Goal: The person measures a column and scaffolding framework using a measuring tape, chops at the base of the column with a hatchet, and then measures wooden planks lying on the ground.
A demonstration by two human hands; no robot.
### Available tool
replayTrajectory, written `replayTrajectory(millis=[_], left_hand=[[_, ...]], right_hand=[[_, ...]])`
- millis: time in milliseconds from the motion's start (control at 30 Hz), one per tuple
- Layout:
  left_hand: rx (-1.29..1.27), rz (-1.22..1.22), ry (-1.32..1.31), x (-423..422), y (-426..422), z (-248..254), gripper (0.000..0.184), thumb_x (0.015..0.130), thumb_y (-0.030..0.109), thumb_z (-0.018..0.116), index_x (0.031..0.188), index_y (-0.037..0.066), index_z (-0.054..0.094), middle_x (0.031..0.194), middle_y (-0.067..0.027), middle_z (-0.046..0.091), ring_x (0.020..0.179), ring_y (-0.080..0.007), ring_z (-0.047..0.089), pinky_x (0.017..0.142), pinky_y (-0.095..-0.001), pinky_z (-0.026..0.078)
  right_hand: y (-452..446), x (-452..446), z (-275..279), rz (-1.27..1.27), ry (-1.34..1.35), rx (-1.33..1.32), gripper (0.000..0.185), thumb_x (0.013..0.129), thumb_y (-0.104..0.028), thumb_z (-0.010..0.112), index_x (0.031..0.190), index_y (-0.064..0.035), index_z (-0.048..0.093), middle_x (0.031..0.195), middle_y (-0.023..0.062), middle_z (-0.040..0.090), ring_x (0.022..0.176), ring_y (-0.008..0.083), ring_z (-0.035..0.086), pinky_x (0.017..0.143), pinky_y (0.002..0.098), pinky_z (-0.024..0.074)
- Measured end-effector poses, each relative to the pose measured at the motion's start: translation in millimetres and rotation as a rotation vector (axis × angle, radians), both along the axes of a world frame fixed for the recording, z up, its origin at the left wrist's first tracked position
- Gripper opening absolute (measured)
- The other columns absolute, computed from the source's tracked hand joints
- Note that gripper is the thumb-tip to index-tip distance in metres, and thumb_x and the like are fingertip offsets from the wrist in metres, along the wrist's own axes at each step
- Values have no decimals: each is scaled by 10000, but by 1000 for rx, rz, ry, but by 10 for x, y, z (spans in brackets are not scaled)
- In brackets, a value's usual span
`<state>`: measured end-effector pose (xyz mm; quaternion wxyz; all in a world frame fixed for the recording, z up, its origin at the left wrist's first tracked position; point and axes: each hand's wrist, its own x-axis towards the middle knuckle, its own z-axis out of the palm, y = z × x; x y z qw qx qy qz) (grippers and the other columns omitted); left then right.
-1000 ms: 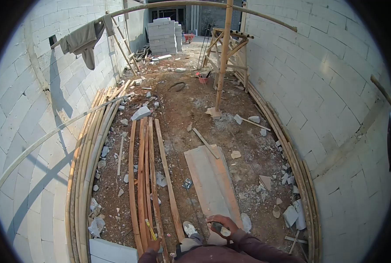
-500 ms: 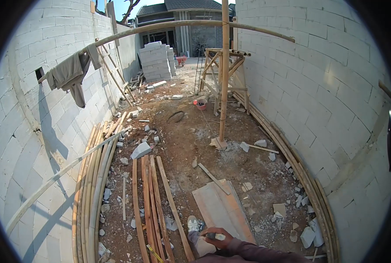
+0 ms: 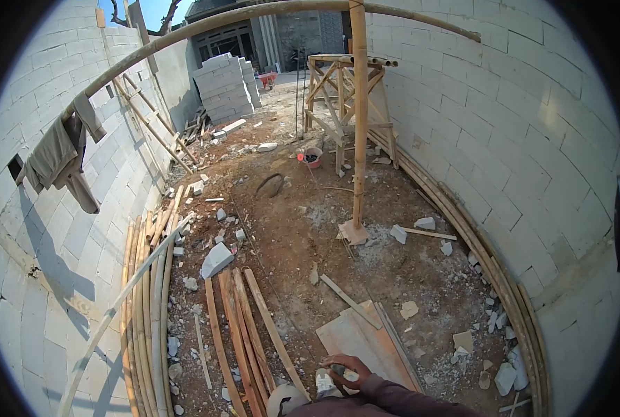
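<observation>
My right hand (image 3: 354,368) is low in the view, its maroon sleeve (image 3: 414,399) coming in from the lower right. Its fingers are curled round a short dark object (image 3: 337,370) whose kind I cannot make out. Just below the hand show a light shoe (image 3: 324,381) and a pale trouser leg (image 3: 286,399). Right of the hand, a flat wooden board (image 3: 355,337) lies on the dirt with a narrow strip of wood (image 3: 350,301) across its upper part. Several long timber battens (image 3: 244,333) lie to the left. My left hand is out of sight.
Pale block walls (image 3: 477,118) rise on both sides. Bamboo poles (image 3: 143,299) lie along the left, more (image 3: 477,247) along the right. An upright bamboo post (image 3: 359,139) stands ahead, beside a trestle (image 3: 341,97). Clothing (image 3: 60,156) hangs on a crosswise pole (image 3: 185,31). Rubble litters the ground.
My view has tilted down and shifted, so the crosswise pole sits higher and the hanging clothing farther left. My right hand stays closed round the dark object.
</observation>
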<state>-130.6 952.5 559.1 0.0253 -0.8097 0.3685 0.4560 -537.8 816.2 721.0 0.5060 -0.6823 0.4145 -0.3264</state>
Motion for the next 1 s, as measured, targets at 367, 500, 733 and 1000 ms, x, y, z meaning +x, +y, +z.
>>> replayTrajectory(millis=[367, 500, 733, 1000], left_hand=[[25, -233, -98, 333, -2207, 187, 410, 936, 424, 461, 1153, 129, 646, 965, -232, 666, 909, -384, 655, 802, -415, 512], [63, -362, -15, 664, -3075, -441, 434, 902, 475, 521, 1178, 161, 635, 1045, -241, 642, 964, -397, 635, 823, -400, 507], [207, -840, -9, 905, -4668, -996, 494, 914, 400, 530, 1369, 222, 455, 1143, -234, 610, 985, -384, 634, 856, -442, 504], [-31, -234, 54, 1510, -6700, -497, 411, 864, 385, 593, 1083, 38, 624, 870, -184, 671, 818, -324, 663, 719, -414, 509]], right_hand=[[-1003, -46, 2, -480, -45, -97, 205, 832, -118, 663, 1014, -24, 659, 1052, 170, 657, 1021, 294, 633, 899, 354, 477], [-1376, 1, -125, -641, -24, -45, 197, 812, -77, 672, 991, 5, 665, 1010, 162, 669, 997, 287, 642, 882, 364, 481], [-3044, 395, -396, -671, 25, 106, 217, 796, -90, 689, 990, 6, 667, 963, 142, 671, 933, 258, 649, 833, 346, 492], [-5817, 1191, -60, -397, 59, -13, 217, 823, -132, 667, 1019, -38, 668, 1050, 156, 658, 988, 303, 638, 862, 361, 488]])
